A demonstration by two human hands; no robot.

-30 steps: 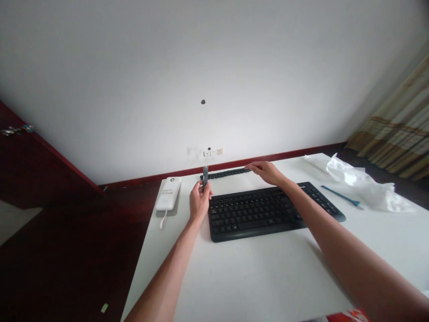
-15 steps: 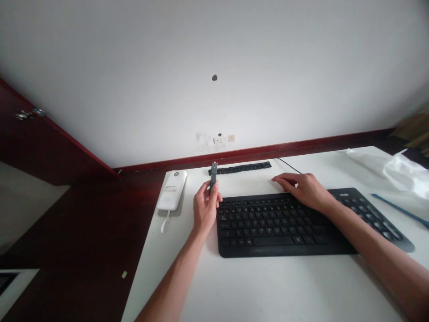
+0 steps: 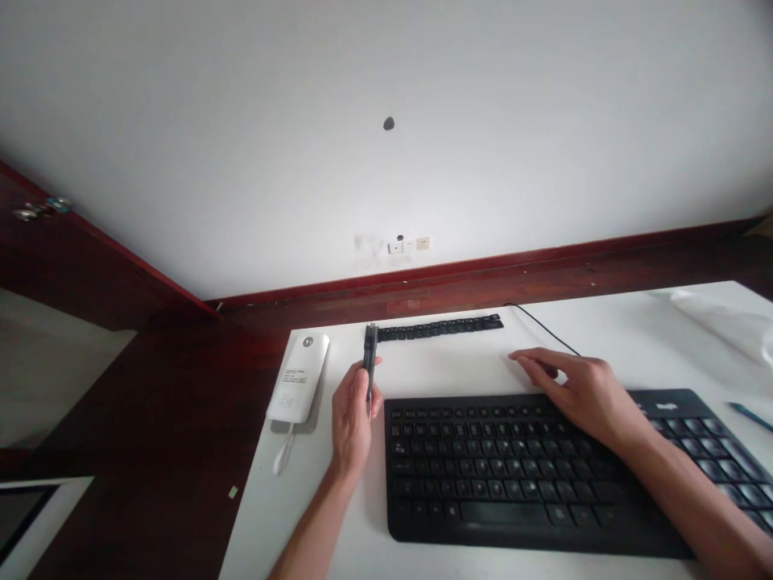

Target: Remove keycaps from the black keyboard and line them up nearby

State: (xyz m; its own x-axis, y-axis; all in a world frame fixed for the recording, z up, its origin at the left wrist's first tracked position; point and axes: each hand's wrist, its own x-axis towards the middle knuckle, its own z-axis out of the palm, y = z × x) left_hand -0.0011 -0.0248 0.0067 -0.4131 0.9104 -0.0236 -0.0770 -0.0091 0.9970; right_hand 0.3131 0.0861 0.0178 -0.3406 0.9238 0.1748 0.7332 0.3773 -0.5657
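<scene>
My left hand (image 3: 353, 411) is closed around a slim dark tool with a metal end (image 3: 370, 350), held upright just left of the black keyboard (image 3: 513, 511). My right hand (image 3: 583, 391) hovers over the keyboard's back edge, its thumb and fingers drawn together and pointing left. Whether anything small is between those fingertips I cannot make out. The right forearm covers part of the keyboard's right side. Behind both hands, a strip of black keycaps (image 3: 440, 328) lies along the far part of the white table (image 3: 447, 366).
A white power bank (image 3: 299, 379) with a strap lies at the table's left edge. On the right are a thin blue stick (image 3: 750, 416) and a crumpled white plastic sheet (image 3: 725, 322). A black cable (image 3: 547, 329) runs behind the right hand. Beyond stands a wall with sockets (image 3: 409, 246).
The view has shifted, so the table and keyboard appear lower and larger. My left hand still holds the dark tool, now in front of the keycap strip's left end. My right hand keeps its drawn-together pose.
</scene>
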